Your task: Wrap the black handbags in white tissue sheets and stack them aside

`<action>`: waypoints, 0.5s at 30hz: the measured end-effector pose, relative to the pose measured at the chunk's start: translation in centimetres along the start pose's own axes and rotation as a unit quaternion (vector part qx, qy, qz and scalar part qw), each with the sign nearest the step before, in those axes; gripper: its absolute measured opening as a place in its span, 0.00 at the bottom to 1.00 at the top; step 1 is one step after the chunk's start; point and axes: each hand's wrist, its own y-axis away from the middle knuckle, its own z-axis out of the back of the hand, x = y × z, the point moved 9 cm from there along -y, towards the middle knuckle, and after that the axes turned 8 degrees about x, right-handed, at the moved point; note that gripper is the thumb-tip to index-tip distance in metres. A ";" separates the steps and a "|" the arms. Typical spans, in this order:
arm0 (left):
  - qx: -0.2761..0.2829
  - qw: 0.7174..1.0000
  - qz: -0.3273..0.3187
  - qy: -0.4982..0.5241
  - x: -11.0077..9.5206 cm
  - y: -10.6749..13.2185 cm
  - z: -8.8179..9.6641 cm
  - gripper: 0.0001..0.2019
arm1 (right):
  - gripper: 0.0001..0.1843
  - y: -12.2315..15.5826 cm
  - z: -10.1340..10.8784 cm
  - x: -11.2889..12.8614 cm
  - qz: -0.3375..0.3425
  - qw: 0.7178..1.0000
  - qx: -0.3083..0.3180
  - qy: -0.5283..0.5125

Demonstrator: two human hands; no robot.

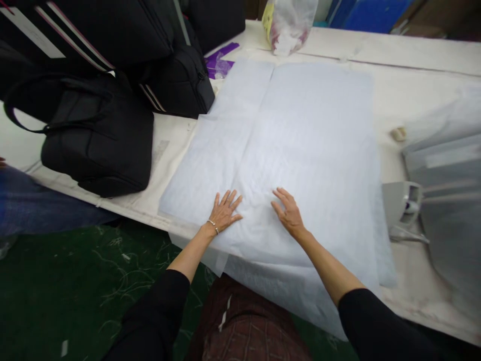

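Thin, pale white sheets (311,130) lie spread over the table, overlapping, with their near edge hanging over the table's front. My left hand (224,211) rests on the sheets near that edge, palm down with fingers spread; a bracelet circles its wrist. To its right, my right hand (288,210) is over the same sheets with fingers apart and slightly bent, holding nothing. Small wrinkles show in the sheet between the two hands.
Black bags (101,135) stand at the left, beside a person's blue-clad leg (48,200). A clear plastic bag (289,25) sits at the back. On the right are a grey-white dispenser-like object (402,205) and a plastic-wrapped grey item (451,200). Loose threads litter the green floor (75,281).
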 end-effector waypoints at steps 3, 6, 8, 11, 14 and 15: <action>0.000 1.000 0.003 -0.011 -0.1 -0.1 0.3 0.33 | 0.18 3.8 9.4 -5.3 -0.058 0.992 -0.109 0.034; -0.013 1.000 -0.004 -0.019 -0.1 -0.7 0.5 0.29 | 0.20 10.2 18.9 -12.8 -0.208 0.951 -0.211 0.085; -0.031 0.999 -0.010 -0.018 0.0 -1.5 0.7 0.27 | 0.21 15.3 23.9 -18.0 -0.353 0.893 -0.269 0.072; -0.050 0.999 -0.004 -0.012 0.2 -2.9 1.1 0.26 | 0.22 20.7 28.0 -23.5 -0.485 0.816 -0.314 0.024; -0.054 0.998 0.013 -0.011 0.3 -4.1 1.8 0.25 | 0.21 22.2 28.9 -26.9 -0.520 0.793 -0.315 -0.036; -0.054 0.998 0.021 -0.011 0.4 -4.5 2.0 0.25 | 0.20 22.2 28.5 -27.9 -0.527 0.790 -0.305 -0.069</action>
